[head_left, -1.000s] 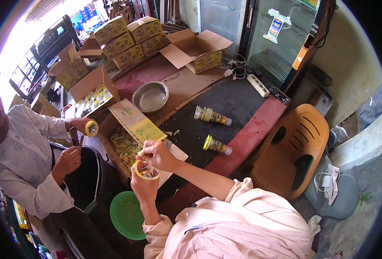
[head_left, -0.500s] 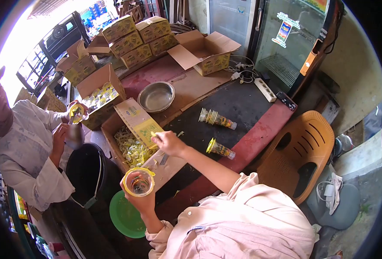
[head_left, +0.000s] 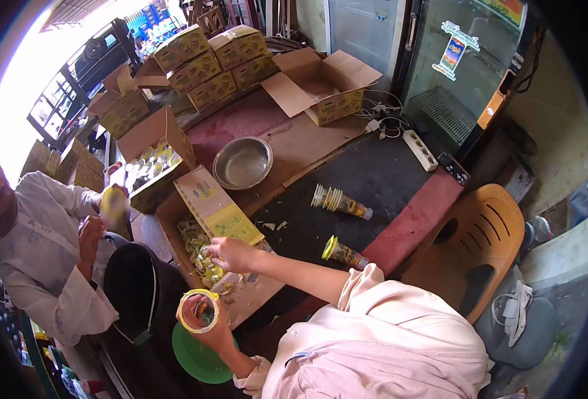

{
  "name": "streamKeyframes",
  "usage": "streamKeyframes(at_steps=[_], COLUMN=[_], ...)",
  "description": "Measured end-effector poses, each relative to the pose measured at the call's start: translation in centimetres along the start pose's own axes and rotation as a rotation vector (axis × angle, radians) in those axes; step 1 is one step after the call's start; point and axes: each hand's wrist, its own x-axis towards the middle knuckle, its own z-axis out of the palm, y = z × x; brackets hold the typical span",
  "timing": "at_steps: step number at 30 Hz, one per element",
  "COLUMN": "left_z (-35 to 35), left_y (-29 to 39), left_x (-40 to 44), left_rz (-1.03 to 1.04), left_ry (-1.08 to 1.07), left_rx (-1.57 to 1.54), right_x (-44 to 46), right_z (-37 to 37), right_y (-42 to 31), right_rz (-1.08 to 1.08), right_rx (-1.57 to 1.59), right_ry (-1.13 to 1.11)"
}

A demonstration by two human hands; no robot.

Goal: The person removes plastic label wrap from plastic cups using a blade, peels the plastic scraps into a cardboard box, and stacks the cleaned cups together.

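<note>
My left hand (head_left: 215,332) is wrapped round a clear printed plastic cup (head_left: 199,311) with a yellow rim, its mouth tilted up toward me. Over the near edge of a carton of clear and yellow plastic scraps (head_left: 196,243) is my right hand (head_left: 235,255), its fingers curled together. Whatever it may pinch blends with the scraps behind it. A yellow printed carton flap (head_left: 217,203) lies just beyond that hand. Below the cup sits a green plastic bowl (head_left: 204,362), partly covered by my left hand and forearm.
A co-worker (head_left: 54,233) handles a yellow-lidded cup at the left, beside a black bucket (head_left: 131,292). On the table are a metal bowl (head_left: 242,163), a stack of cups (head_left: 340,201), a yellow-rimmed cup stack (head_left: 344,253), an open carton (head_left: 337,106) and a power strip (head_left: 420,150).
My right hand has moved left and nearer to me, from the carton flap to the scraps. The cup in my left hand has shifted slightly left and down.
</note>
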Motion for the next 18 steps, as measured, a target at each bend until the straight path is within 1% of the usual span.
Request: streamKeyframes(at_steps=[2,3,4,5,6,7,8,10,11,14,15,16,17,18], left_z=[0.4,0.6,1.0,1.3,1.6,1.8,2.0,2.6,2.8,3.2,3.5,3.8,4.3,4.4], left_y=[-0.7,-0.9,-1.1,-0.9,-1.2,-1.6,-1.9,-2.4,-2.9,-3.8,-3.6,-3.3,-3.0,-2.8], left_x=[0.6,0.9,1.4,1.7,2.0,2.2,2.5,2.8,2.9,3.2,3.4,3.6,3.8,4.1], left_rz=[0.007,0.007,0.006,-0.064,-0.044,-0.023,-0.003,-0.041,-0.052,-0.100,-0.120,-0.142,-0.209,-0.181], left_ry=[-0.001,0.001,0.004,-0.007,-0.028,-0.047,-0.067,-0.086,-0.102,-0.168,-0.180,-0.193,-0.185,-0.241], left_rx=[0.038,0.063,0.086,0.093,0.101,0.109,0.118,0.112,0.114,0.143,0.130,0.116,0.076,0.093], right_x=[0.7,1.1,1.4,1.5,1.6,1.7,1.9,2.5,2.6,3.2,2.8,2.3,1.6,1.0], right_z=[0.4,0.7,0.8,1.1,1.4,1.5,1.6,1.5,1.1,-0.7,-1.8,-3.1,-4.1,-5.0], right_y=[0.9,1.4,1.9,2.3,2.8,2.8,3.0,3.1,3.0,1.6,0.4,-0.7,-1.6,-2.3], right_rz=[-0.030,0.019,-0.033,-0.083,-0.135,-0.131,-0.112,-0.075,0.004,0.092,0.049,-0.065,-0.177,-0.289], right_rx=[0.014,0.043,0.010,-0.021,-0.051,-0.163,-0.145,-0.110,0.050,0.498,0.533,0.435,0.336,0.234], right_ry=[-0.010,-0.078,-0.101,-0.126,-0.151,-0.209,-0.203,-0.189,-0.175,-0.083,-0.002,0.017,0.037,0.055])
